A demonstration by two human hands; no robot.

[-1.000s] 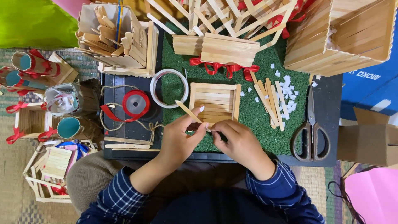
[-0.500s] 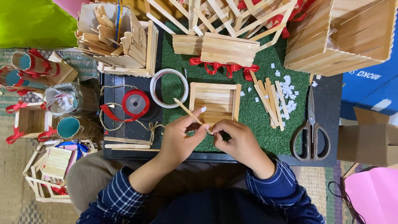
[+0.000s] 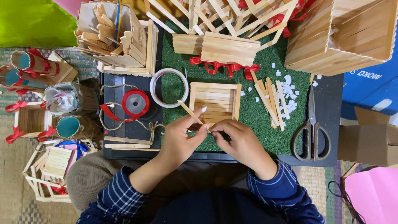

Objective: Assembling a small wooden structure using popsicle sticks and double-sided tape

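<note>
While the left hand (image 3: 180, 139) pinches a thin wooden stick (image 3: 191, 114), it has tipped up a little since a moment ago; the right hand (image 3: 240, 141) stays closed on its near end, just in front of the square stick tray (image 3: 215, 99) on the green mat (image 3: 265, 124).

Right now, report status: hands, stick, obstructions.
Left hand pinching wooden craft stick. Right hand at its lower end. Square stick tray just beyond, nothing between.
</note>
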